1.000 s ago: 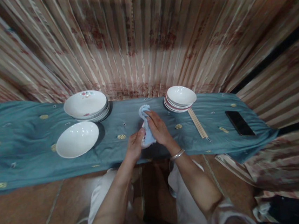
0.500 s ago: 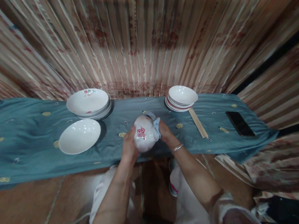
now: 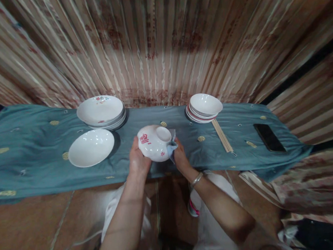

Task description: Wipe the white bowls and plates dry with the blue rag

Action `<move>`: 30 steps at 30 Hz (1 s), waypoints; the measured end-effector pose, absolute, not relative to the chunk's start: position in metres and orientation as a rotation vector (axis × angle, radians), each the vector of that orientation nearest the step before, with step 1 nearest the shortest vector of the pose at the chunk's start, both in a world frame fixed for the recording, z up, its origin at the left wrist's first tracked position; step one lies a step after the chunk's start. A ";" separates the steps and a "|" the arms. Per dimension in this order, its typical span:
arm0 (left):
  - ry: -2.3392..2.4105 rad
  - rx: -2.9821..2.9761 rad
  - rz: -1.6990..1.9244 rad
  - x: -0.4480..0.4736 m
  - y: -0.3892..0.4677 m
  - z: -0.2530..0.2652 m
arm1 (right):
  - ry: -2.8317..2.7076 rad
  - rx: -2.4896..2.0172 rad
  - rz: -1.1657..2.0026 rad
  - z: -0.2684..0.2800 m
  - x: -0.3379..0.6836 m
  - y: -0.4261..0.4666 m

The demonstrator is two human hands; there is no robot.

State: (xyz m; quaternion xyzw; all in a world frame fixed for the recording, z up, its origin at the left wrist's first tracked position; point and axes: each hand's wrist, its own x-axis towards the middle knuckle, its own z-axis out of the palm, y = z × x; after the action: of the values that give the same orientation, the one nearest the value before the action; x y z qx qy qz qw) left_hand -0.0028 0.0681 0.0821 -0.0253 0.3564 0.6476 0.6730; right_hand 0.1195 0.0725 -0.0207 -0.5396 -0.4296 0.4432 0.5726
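over the near middle of the table (image 3: pixel 177 114), the person's half-curled left hand (image 3: pixel 138 158) holds an upturned bowl (image 3: pixel 153 151) while the curled right hand (image 3: pixel 181 155) (fingers partly hidden) holds a cloth (image 3: pixel 171 149) against its right side, apparently wiping, so the next stroke likely calls for steady support.

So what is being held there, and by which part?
A white bowl with red markings, its base showing: the left fingers hold its left side, and the right fingers hold a light blue cloth against its right side.

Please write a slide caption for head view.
Left hand holds a white bowl; right hand holds blue cloth against it.
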 end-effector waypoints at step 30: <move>1.030 0.141 1.504 0.001 0.063 0.072 | -2.223 -1.144 -0.136 0.016 0.099 0.032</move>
State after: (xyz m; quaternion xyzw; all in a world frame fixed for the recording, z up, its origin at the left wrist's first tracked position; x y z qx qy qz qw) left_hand 0.0006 0.0631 0.0723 0.0609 0.4462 0.6514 0.6106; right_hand 0.0985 0.0315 0.0155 -0.4340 -0.8430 -0.0514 0.3136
